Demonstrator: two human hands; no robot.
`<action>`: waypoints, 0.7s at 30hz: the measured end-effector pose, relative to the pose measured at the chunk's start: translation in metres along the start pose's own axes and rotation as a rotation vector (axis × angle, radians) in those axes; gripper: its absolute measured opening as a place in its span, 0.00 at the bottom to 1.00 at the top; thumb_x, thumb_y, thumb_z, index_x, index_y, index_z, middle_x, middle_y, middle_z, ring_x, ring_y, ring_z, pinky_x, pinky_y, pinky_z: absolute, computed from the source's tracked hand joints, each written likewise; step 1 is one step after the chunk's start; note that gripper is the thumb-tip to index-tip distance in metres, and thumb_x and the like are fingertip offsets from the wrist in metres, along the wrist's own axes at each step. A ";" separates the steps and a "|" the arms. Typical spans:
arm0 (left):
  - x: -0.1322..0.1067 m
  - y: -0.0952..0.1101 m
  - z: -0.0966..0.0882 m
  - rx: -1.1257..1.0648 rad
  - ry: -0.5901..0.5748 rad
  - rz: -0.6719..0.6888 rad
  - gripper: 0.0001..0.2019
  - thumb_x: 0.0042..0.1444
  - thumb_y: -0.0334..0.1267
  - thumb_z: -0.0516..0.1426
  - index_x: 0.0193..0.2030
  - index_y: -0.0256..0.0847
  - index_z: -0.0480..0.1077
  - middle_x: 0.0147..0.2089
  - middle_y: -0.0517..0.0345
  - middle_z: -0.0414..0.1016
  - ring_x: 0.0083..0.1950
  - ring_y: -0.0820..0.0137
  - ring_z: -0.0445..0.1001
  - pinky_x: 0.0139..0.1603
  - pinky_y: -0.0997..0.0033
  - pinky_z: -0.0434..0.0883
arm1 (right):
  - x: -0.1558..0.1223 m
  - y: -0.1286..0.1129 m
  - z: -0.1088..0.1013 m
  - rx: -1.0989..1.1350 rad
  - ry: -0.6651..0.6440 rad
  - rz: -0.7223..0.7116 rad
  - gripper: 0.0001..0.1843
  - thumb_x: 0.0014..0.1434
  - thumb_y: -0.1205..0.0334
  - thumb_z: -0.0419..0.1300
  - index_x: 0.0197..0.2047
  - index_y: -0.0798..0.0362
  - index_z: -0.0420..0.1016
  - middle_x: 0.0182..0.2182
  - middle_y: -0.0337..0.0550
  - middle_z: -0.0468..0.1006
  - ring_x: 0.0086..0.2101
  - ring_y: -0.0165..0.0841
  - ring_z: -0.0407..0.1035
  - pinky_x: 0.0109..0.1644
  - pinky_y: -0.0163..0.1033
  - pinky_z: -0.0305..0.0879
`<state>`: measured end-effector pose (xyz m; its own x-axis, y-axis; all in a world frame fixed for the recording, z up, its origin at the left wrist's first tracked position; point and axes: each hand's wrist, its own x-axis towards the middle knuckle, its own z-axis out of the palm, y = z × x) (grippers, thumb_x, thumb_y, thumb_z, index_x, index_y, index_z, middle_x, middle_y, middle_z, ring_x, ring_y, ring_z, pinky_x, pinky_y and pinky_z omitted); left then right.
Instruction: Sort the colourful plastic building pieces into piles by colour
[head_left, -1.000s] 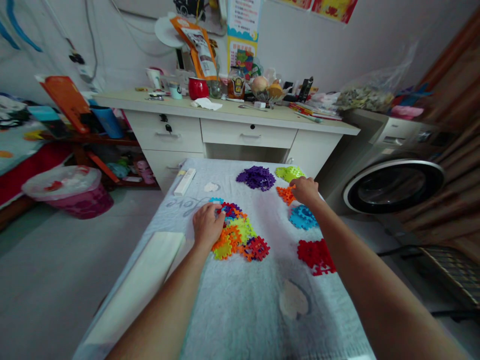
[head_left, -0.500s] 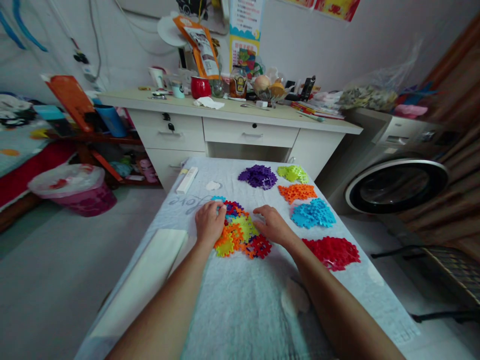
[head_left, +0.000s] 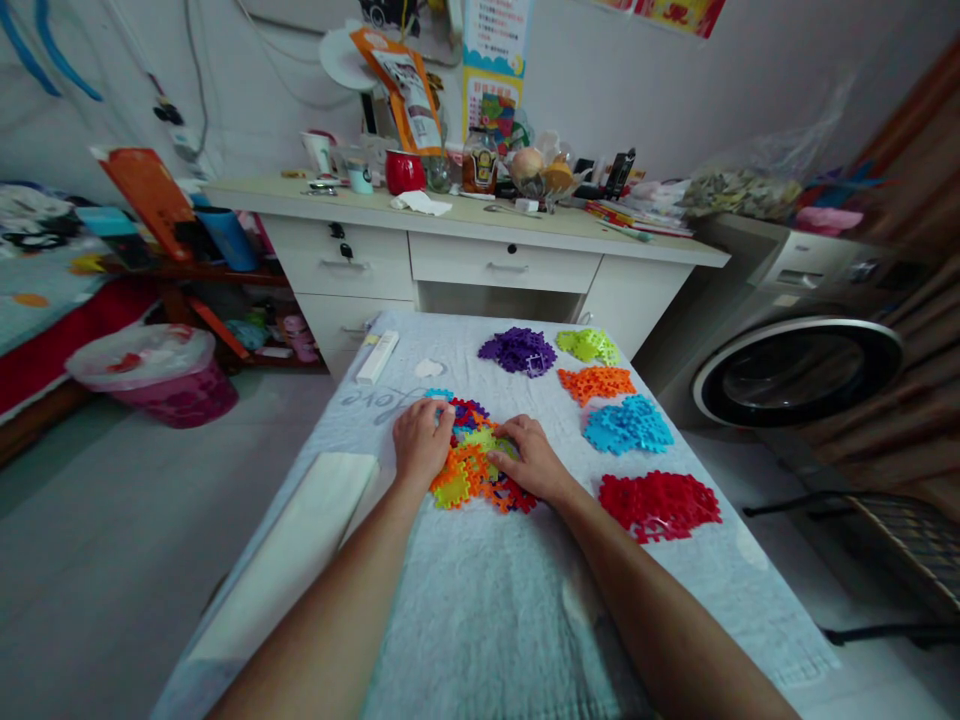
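Observation:
A mixed heap of toothed plastic pieces (head_left: 459, 478), in orange, yellow-green, red, purple and blue, lies on the cloth-covered table between my hands. My left hand (head_left: 422, 440) rests against the heap's left side, its fingers loosely bent and not visibly gripping a piece. From the right, my right hand (head_left: 534, 462) reaches onto the heap. Its thumb and fingers close around a yellow-green plastic piece (head_left: 480, 439), partly hidden by the hand. Sorted piles lie to the right: purple (head_left: 517, 351), yellow-green (head_left: 589, 346), orange (head_left: 596, 384), blue (head_left: 628, 425) and red (head_left: 660, 505).
A white narrow box (head_left: 377, 358) lies at the table's far left. Along the left edge is a long pale block (head_left: 300, 540). Behind the table stands a cluttered white desk (head_left: 502, 262); a washing machine (head_left: 787, 340) is at right, a pink bin (head_left: 161, 385) at left.
My right hand has moved left and down onto the heap, its thumb and fingers coming around a yellow-green piece. My left hand has stayed in nearly the same place.

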<state>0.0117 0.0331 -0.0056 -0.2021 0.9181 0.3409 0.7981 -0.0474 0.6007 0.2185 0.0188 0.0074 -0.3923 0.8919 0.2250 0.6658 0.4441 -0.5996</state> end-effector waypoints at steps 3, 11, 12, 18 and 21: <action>0.000 0.001 -0.001 -0.007 0.003 0.008 0.14 0.64 0.43 0.49 0.43 0.44 0.74 0.51 0.53 0.78 0.55 0.60 0.72 0.59 0.58 0.64 | 0.001 0.000 0.004 0.023 0.018 0.030 0.12 0.54 0.62 0.65 0.43 0.54 0.75 0.42 0.47 0.72 0.46 0.38 0.65 0.54 0.46 0.59; 0.000 0.001 -0.002 -0.004 0.001 0.022 0.12 0.63 0.43 0.50 0.42 0.44 0.74 0.50 0.54 0.78 0.55 0.60 0.72 0.59 0.58 0.65 | 0.006 0.010 0.003 0.280 0.163 0.165 0.03 0.53 0.63 0.60 0.33 0.53 0.73 0.30 0.39 0.71 0.32 0.31 0.65 0.39 0.37 0.63; 0.000 0.001 -0.002 -0.004 0.002 0.024 0.12 0.63 0.43 0.50 0.42 0.44 0.74 0.50 0.54 0.78 0.55 0.60 0.73 0.59 0.58 0.65 | 0.005 0.011 0.003 0.306 0.185 0.186 0.04 0.53 0.62 0.60 0.33 0.52 0.74 0.29 0.38 0.70 0.30 0.30 0.64 0.36 0.36 0.61; 0.000 0.002 -0.002 -0.002 0.001 0.014 0.12 0.63 0.43 0.50 0.42 0.44 0.74 0.50 0.54 0.78 0.55 0.59 0.72 0.59 0.56 0.65 | 0.009 0.012 -0.014 0.453 0.283 0.305 0.11 0.51 0.53 0.61 0.33 0.53 0.75 0.18 0.31 0.59 0.21 0.27 0.54 0.25 0.34 0.50; 0.001 0.001 0.000 0.007 -0.004 0.001 0.12 0.62 0.44 0.51 0.43 0.44 0.74 0.51 0.53 0.77 0.55 0.59 0.72 0.59 0.56 0.64 | 0.019 0.010 -0.036 0.573 0.350 0.328 0.14 0.48 0.51 0.63 0.33 0.52 0.73 0.17 0.29 0.60 0.19 0.26 0.54 0.23 0.33 0.50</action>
<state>0.0120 0.0334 -0.0046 -0.1988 0.9197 0.3386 0.8020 -0.0459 0.5956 0.2405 0.0435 0.0332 0.0583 0.9884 0.1400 0.2410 0.1221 -0.9628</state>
